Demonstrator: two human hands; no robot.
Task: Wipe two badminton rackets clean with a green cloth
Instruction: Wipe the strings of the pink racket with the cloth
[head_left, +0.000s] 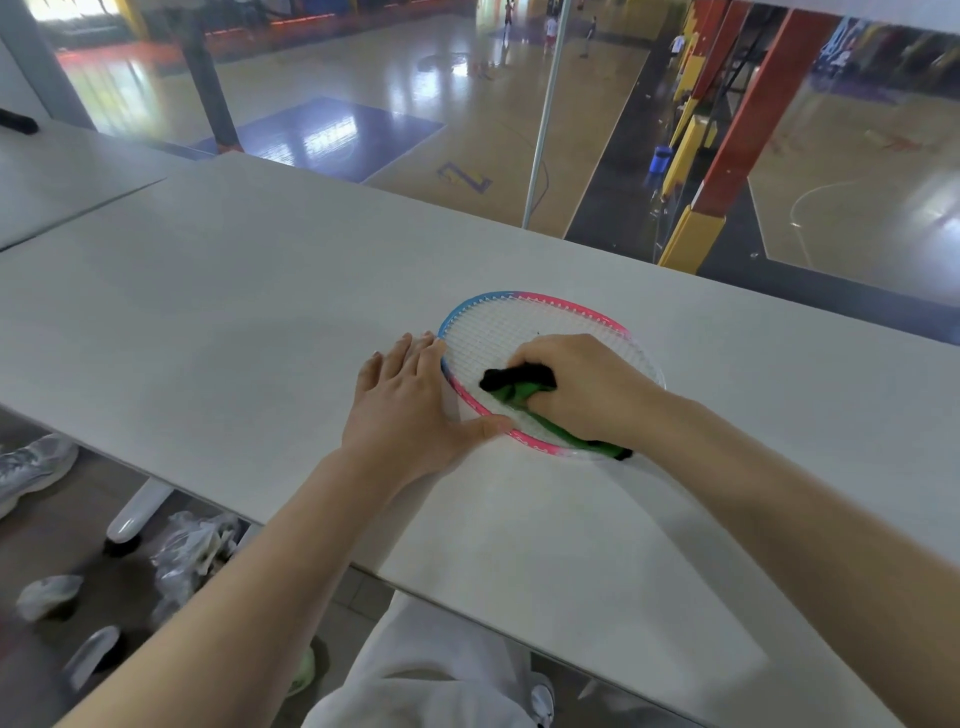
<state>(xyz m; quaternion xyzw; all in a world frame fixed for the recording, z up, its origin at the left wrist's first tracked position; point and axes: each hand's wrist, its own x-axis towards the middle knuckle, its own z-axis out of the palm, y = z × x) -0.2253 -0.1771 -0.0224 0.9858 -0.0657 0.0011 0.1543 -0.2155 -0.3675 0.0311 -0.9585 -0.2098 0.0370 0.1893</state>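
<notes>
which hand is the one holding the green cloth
The right hand: its fingers curl round the green cloth on the racket strings. The left hand lies flat against the frame.

Pale grey tabletop (260, 291) against glass overlooking glossy wooden sports court (467, 104); red-and-yellow pillar (737, 156) right, blue bin (661, 160) beside it.

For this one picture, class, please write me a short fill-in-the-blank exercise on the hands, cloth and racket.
1. The right hand grips a bunched cloth coloured black and ____.
2. The pink-and-blue-framed badminton racket lies flat on the pale grey ____.
3. The left hand steadies the racket's frame with fingers held ____.

Missing words: green; table; straight
</notes>
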